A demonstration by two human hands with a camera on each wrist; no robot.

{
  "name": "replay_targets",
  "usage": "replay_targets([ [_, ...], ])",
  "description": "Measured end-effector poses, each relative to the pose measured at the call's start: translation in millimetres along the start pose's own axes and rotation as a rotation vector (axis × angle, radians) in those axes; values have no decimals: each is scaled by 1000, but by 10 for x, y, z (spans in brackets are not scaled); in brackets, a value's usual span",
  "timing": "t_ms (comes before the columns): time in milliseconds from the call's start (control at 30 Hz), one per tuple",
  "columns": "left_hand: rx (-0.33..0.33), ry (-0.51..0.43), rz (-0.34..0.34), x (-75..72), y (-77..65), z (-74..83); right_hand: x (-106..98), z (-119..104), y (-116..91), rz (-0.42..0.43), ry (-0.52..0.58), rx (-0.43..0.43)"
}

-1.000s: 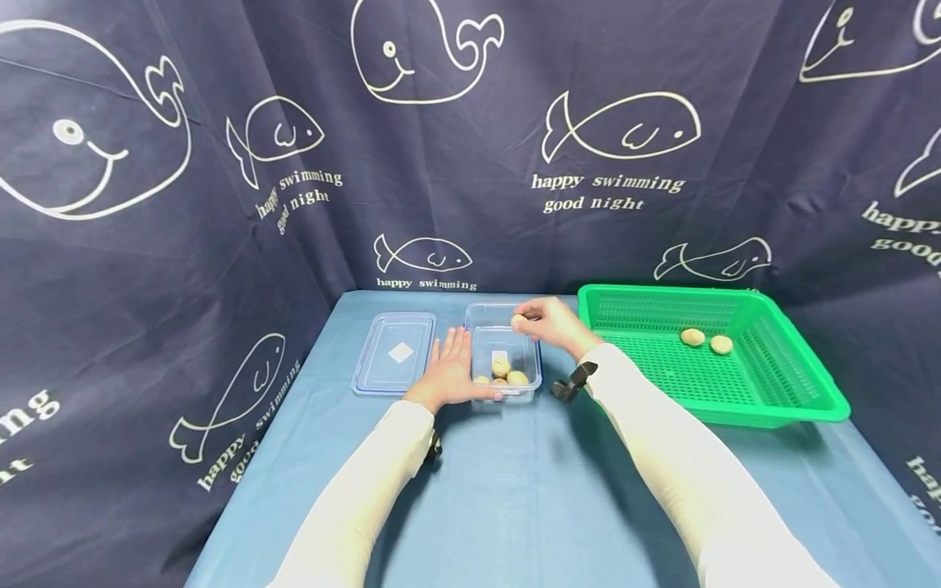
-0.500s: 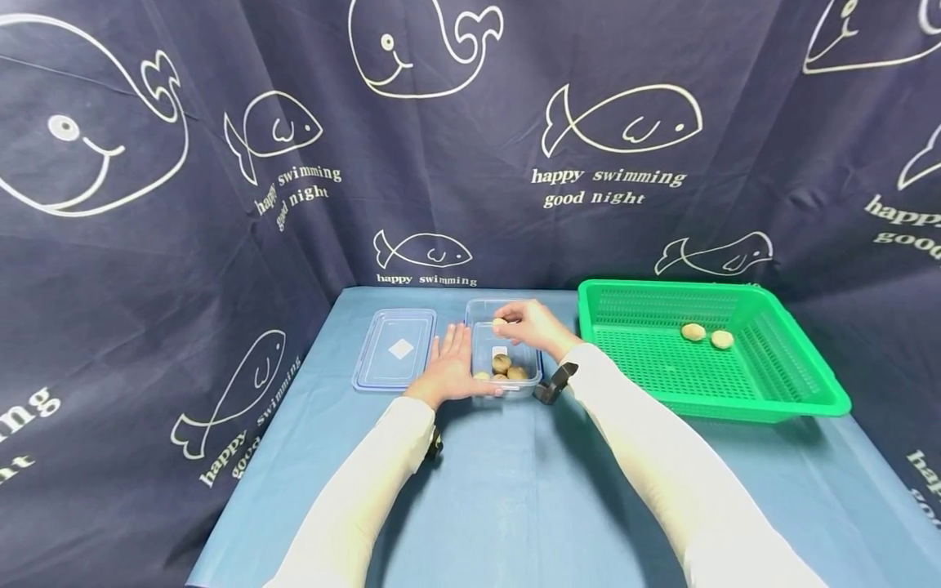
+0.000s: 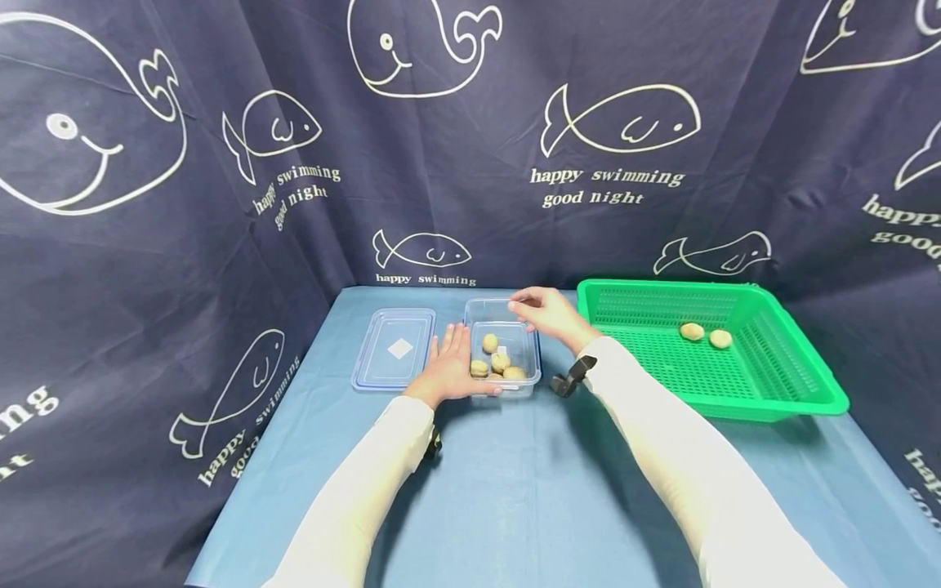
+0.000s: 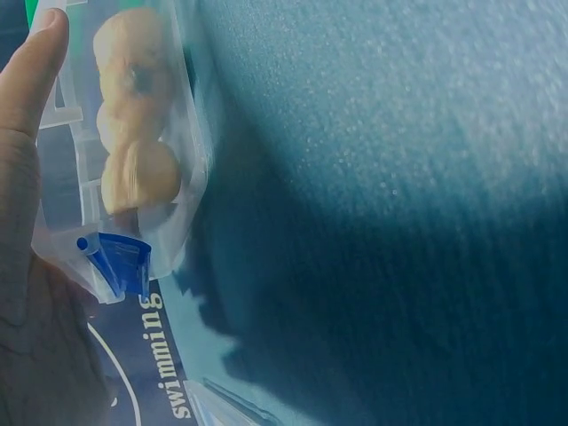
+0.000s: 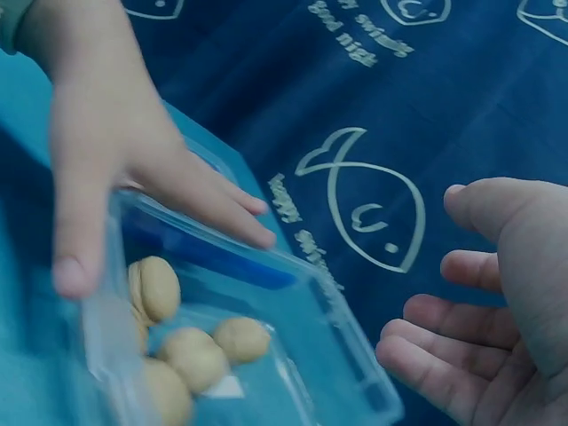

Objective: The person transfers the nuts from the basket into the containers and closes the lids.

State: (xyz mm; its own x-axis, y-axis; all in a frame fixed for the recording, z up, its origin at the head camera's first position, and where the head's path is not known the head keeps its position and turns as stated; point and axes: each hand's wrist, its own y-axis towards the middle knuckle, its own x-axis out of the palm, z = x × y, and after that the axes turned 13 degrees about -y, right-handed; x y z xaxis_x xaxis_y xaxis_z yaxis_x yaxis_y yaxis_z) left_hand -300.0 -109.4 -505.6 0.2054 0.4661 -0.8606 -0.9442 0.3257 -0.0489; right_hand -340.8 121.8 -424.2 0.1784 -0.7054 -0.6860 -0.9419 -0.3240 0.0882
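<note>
Several tan walnuts (image 3: 490, 343) lie in a clear plastic food box (image 5: 351, 346), mostly toward its near end. My left hand (image 3: 450, 371) rests along the box's left side with straight fingers, its thumb (image 4: 34, 75) lying across the near wall. Over the box's far right corner, my right hand (image 3: 551, 314) holds nothing. Its fingers (image 5: 444, 355) are loosely bent and spread apart in the right wrist view. Through the near wall, some walnuts (image 4: 142, 177) show stacked close together in the left wrist view.
A clear lid (image 3: 382, 367) with a blue edge lies left of the box. To the right stands a green perforated basket (image 3: 647, 367) with two walnuts (image 3: 692, 331) in it. A dark curtain (image 3: 456, 188) with fish drawings hangs behind the blue table (image 3: 470, 506).
My right hand moved left over the box, let go of a walnut inside, then drew back to the right. The left hand stayed in place.
</note>
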Motion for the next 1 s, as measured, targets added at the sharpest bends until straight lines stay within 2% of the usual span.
replay_targets([
  [500,8,10,10,-22,-55,1,-908,581,-157,134,-62,43],
  [667,-3,14,6,-43,-46,0,-1141,823,-231,192,-65,60],
  [1000,17,-3,9,-29,-27,12,-1522,1410,-507,286,-46,159],
])
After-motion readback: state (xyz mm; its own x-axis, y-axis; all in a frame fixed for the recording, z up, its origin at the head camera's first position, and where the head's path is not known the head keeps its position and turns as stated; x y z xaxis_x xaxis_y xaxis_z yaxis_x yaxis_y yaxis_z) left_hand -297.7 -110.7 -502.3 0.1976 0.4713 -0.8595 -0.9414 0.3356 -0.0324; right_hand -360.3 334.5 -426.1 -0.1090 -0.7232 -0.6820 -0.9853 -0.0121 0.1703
